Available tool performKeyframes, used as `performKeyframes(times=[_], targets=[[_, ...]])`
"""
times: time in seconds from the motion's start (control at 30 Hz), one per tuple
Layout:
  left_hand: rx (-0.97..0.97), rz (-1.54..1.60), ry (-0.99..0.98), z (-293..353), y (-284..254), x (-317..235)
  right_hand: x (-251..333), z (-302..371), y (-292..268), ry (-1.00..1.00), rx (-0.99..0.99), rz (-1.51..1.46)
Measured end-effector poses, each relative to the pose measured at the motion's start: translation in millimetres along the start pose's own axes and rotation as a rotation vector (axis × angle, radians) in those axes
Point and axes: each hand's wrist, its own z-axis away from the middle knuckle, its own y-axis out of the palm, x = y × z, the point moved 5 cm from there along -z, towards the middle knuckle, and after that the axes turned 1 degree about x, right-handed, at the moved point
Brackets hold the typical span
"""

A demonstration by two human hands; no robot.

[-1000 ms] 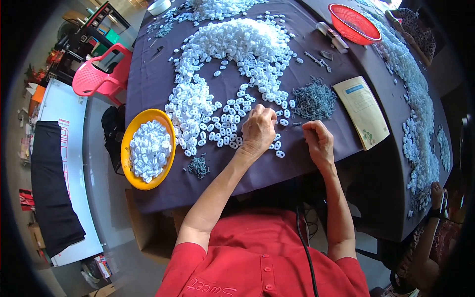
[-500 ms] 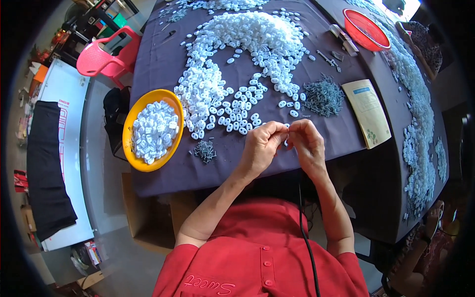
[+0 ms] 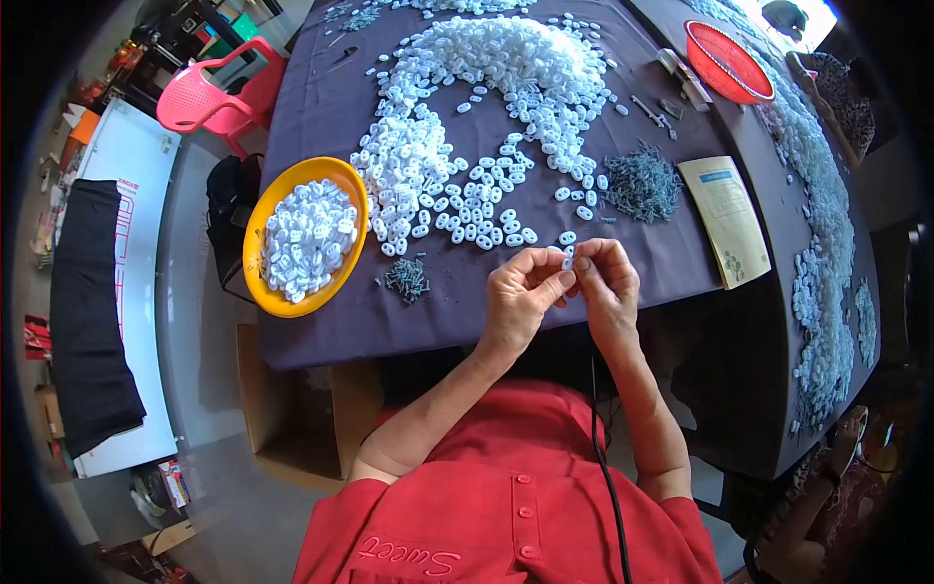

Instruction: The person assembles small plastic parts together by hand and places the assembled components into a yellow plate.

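Just over the table's near edge, my left hand (image 3: 519,300) and my right hand (image 3: 610,290) meet with fingertips pinched. Between them is a small white oval plastic piece with two holes (image 3: 567,262). Whether a grey pin is in it as well is hidden by the fingers. A similar loose white piece (image 3: 567,237) lies just beyond my fingertips. Past it spreads a large heap of white pieces (image 3: 506,58). To the right is a pile of small grey pins (image 3: 642,183), and a smaller pin pile (image 3: 407,279) lies left of my left hand.
A yellow oval bowl (image 3: 255,248) of white pieces stands at the left edge. At right are a tan booklet (image 3: 722,222), a red mesh basket (image 3: 728,60) and a white tool (image 3: 684,78). Another person's arm (image 3: 832,112) shows far right. A black cable (image 3: 608,457) hangs before me.
My fingers have shifted, with the thumbs now turned more into view and the white piece showing more plainly between them. The view has moved slightly.
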Motion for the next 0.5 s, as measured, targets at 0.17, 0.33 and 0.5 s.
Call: performKeyframes(times=[0.17, 0.33, 0.5], targets=[[-0.038, 0.055, -0.063, 2, 2, -1, 3, 4, 0, -0.056, 0.03, 0.038], [-0.044, -0.04, -0.044, 5, 1, -11, 15, 0, 0, -0.195, 0.086, 0.17], [-0.047, -0.092, -0.048, 5, -2, -13, 23, 2, 6, -0.186, 0.083, 0.2]])
